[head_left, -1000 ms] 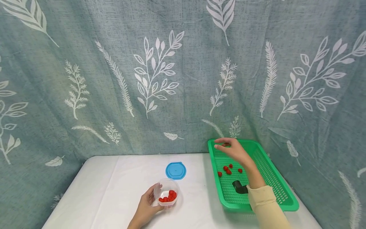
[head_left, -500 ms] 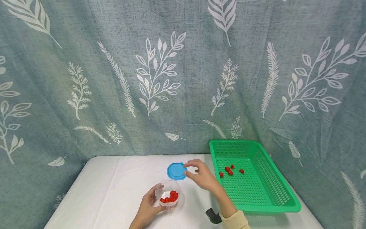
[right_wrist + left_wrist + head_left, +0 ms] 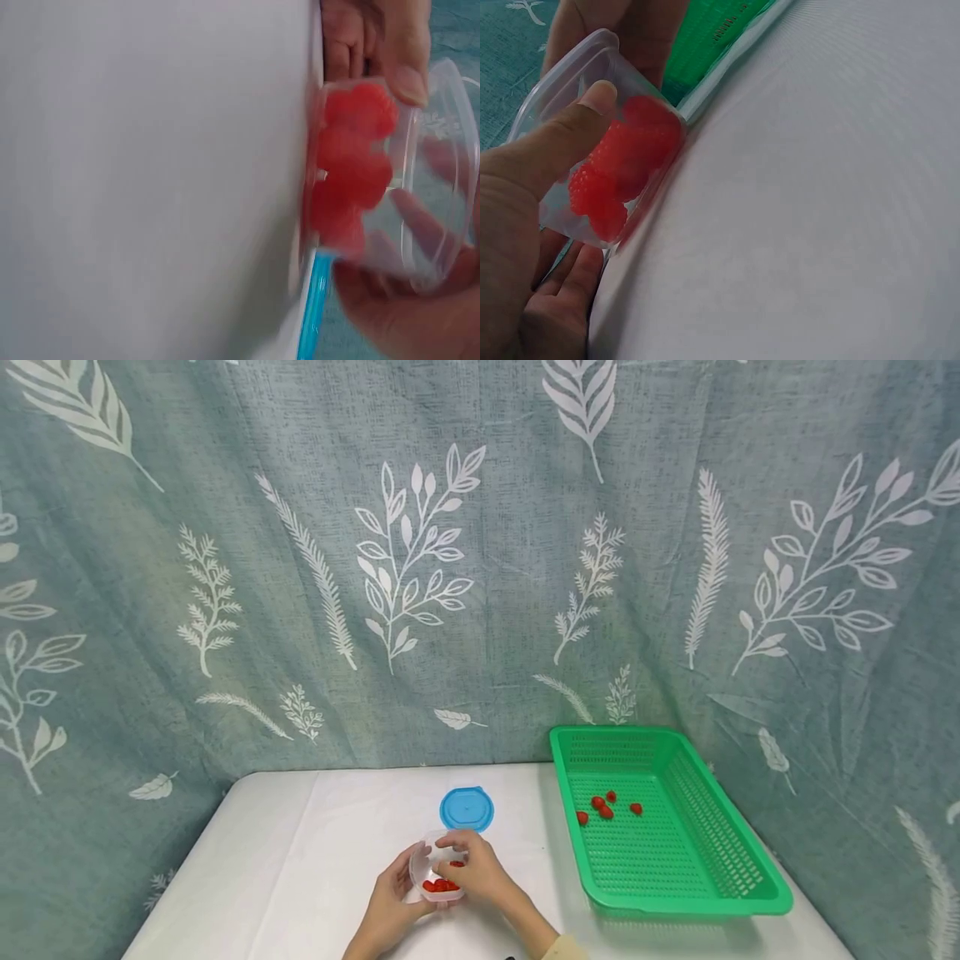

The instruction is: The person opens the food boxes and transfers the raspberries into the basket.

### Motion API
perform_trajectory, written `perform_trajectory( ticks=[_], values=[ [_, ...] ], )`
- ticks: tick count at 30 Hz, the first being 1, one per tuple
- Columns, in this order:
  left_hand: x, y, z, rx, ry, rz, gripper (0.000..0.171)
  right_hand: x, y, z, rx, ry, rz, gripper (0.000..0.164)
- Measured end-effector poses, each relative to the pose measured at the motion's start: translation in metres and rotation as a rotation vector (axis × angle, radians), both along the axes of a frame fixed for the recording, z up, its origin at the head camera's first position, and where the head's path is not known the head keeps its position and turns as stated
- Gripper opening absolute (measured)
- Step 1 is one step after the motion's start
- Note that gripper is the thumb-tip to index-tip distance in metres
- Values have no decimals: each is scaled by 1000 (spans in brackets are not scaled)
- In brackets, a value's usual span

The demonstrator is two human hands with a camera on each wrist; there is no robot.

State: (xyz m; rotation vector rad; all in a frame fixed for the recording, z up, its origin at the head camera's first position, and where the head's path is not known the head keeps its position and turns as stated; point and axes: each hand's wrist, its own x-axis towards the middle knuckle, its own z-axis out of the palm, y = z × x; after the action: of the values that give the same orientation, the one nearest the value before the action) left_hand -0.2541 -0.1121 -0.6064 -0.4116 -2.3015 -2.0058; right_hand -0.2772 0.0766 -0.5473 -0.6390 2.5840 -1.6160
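My left hand (image 3: 390, 897) grips a small clear plastic tub (image 3: 562, 202) with red raspberries (image 3: 622, 165) in its bottom. The thumb presses one side, and the other fingers lie round the far side. The tub leans a little on the white tabletop. My right hand (image 3: 480, 868) is over the tub's mouth with its fingers (image 3: 420, 217) reaching inside. Those fingers show through the clear wall close to the berries, spread apart, with no berry seen between them. Behind the tub lies its blue lid (image 3: 467, 810), flat on the table.
On the right stands a green plastic basket (image 3: 690, 906) with perforated sides. Several more raspberries (image 3: 606, 812) lie on its floor toward the left. A white cloth (image 3: 300, 860) covers the table, and a patterned grey-green curtain (image 3: 480, 710) hangs right behind it.
My right hand has moved left from over the basket, past the blue lid, and into the tub. The left hand still holds the tub in the same place.
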Motion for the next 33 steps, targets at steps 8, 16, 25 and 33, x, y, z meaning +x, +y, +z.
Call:
perform_trajectory(
  ticks=[8, 16, 25, 33],
  values=[
    [1, -3, 0, -1, -21, -21, 89, -8, -10, 3, 202, 12, 2, 27],
    [0, -2, 1, 4, -44, -34, 91, -10, -8, 18, 460, 97, 68, 12],
    [2, -3, 0, 10, -60, -62, 90, -7, -6, 17, 510, 147, 88, 19],
    [0, -4, 1, -1, -41, -63, 89, -5, -8, 15, 476, 111, 32, 20]
  ],
)
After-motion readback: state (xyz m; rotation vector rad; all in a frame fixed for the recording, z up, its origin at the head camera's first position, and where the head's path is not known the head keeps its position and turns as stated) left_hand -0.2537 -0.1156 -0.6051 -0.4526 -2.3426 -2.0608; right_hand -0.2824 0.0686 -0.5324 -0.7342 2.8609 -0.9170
